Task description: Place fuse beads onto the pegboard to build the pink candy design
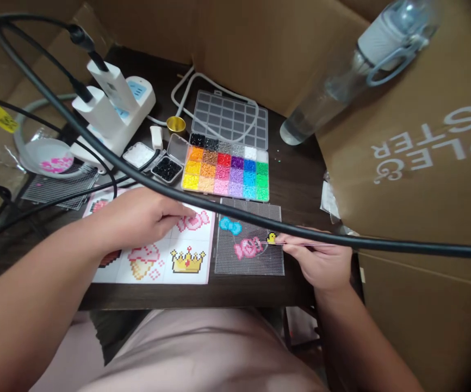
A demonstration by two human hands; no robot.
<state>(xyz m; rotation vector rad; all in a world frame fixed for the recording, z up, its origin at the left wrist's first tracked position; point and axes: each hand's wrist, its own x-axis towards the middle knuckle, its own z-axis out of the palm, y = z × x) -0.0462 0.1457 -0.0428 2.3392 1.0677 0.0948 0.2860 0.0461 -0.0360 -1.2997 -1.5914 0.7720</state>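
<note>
On the printed pattern sheet, the outstretched index finger of my left hand touches the pink candy picture; its other fingers curl under, and nothing shows in them. My right hand pinches thin pink tweezers, whose tips reach over the clear pegboard. Near those tips lies a pink bead candy. A blue bead bow sits at the board's upper left, and a small yellow bead duck is close to my right fingertips. Whether the tweezers hold a bead is too small to tell.
Behind the board stands an open bead box with many colours. Small cases of black beads and white beads lie to its left. A thick black cable crosses the view. A power strip and water bottle stand further back.
</note>
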